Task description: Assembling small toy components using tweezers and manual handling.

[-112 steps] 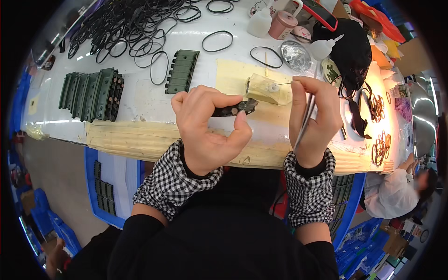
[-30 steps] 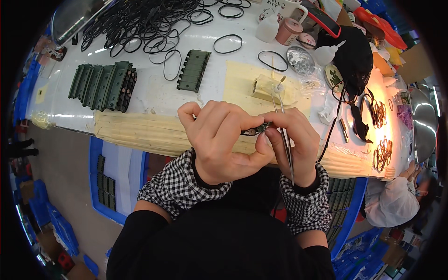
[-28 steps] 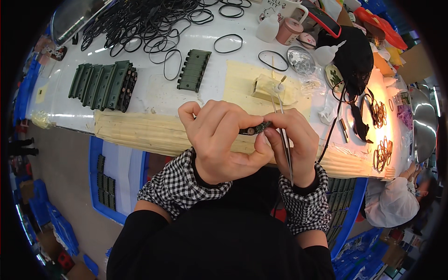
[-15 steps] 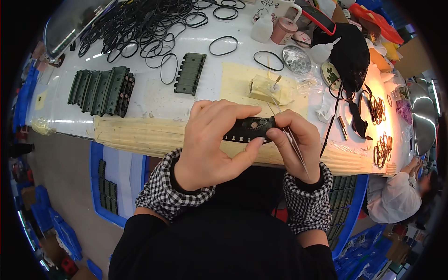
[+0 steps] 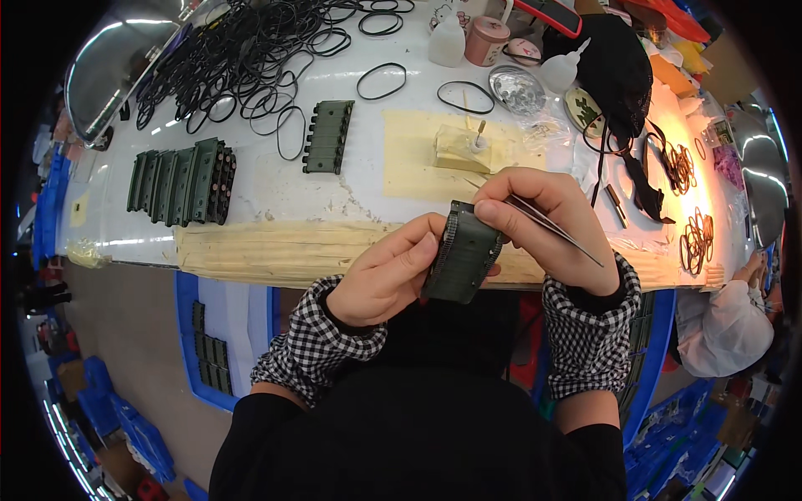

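Observation:
A dark green plastic casing (image 5: 464, 259) with ridged long edges is tilted up between my hands, over the table's near edge. My left hand (image 5: 386, 275) is closed on its left side, thumb in front. In my right hand (image 5: 555, 225) a thin pair of metal tweezers (image 5: 558, 227) lies slantwise, pointing away from the casing. The right thumb and forefinger also meet the casing's upper right corner. A similar single green casing (image 5: 327, 138) lies beyond my left hand. Farther left, several more green casings (image 5: 181, 184) stand side by side.
A tangle of black rubber bands (image 5: 225, 63) covers the far left. Beyond my hands is a tape-wrapped block (image 5: 462, 150) with an upright stick. A small dish (image 5: 516, 90), a white squeeze bottle (image 5: 447, 42) and a black cloth bag (image 5: 601, 71) stand farther right. Blue trays (image 5: 188, 334) are below the table.
The casing has turned from lying lengthwise to standing up, its broad green face now showing. My right hand moved right, its tweezers swinging outward; my left hand shifted lower.

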The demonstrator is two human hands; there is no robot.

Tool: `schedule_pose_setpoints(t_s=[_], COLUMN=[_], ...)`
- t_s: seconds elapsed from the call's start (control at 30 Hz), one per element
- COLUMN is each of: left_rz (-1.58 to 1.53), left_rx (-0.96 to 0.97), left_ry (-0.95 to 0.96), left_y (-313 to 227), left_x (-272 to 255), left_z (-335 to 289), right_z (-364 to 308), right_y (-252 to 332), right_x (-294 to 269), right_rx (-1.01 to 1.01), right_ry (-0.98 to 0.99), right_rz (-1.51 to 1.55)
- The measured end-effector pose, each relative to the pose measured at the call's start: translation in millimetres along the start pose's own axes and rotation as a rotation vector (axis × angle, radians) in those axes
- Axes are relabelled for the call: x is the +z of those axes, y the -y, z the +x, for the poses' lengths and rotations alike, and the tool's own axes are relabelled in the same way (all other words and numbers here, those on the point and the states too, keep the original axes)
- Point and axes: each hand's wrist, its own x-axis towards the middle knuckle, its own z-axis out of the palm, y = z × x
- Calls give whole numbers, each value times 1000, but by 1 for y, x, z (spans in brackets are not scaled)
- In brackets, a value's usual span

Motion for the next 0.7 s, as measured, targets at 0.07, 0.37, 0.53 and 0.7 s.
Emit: schedule_pose_setpoints(t_s=[0.07,0.37,0.53,0.7], left_rz=[-48,-8,318,535], left_rx=[37,79,219,217], left_ry=[3,-6,-138,-182], left_y=[3,0,1,-10], left_x=[6,3,5,10], left_z=[3,1,0,-7], right_z=[0,-6,-14,-16], right_y=[4,-5,0,-11], right_x=[-1,10,11,5], right_rx=[-8,-249,-298,-303], right_ry=[7,-367,-153,-54], right_rz=[-59,-273,-279,-181])
